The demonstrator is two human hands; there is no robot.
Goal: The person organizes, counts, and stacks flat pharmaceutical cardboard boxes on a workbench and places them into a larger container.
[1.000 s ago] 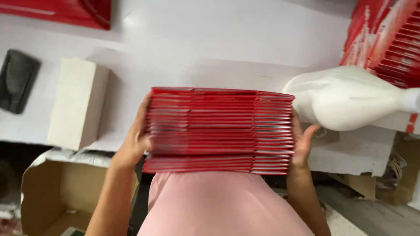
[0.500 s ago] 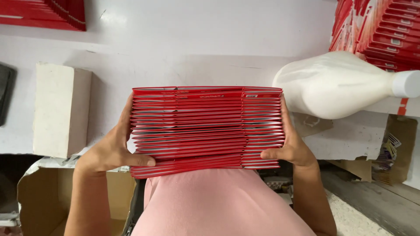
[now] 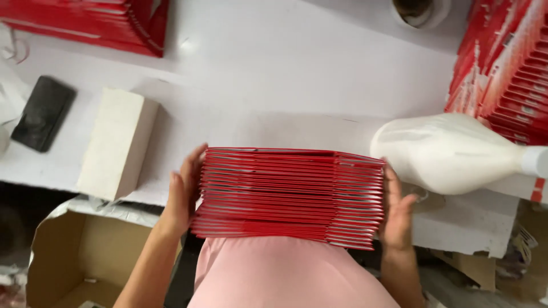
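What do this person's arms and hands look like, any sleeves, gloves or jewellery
Both hands are bare: no gloves on the left hand or the right hand. The forearms are uncovered with no sleeves, watch or bracelet showing. A plain pink garment covers the torso. Rings cannot be made out.

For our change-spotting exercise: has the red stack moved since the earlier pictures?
No, hardly: the stack still ends beside the bottle's rounded end, as before.

A stack of folders point(image 3: 291, 197) is set at the surface's point(image 3: 297, 74) near edge, between a block point(image 3: 117, 142) at left and a bottle point(image 3: 451, 151) at right.
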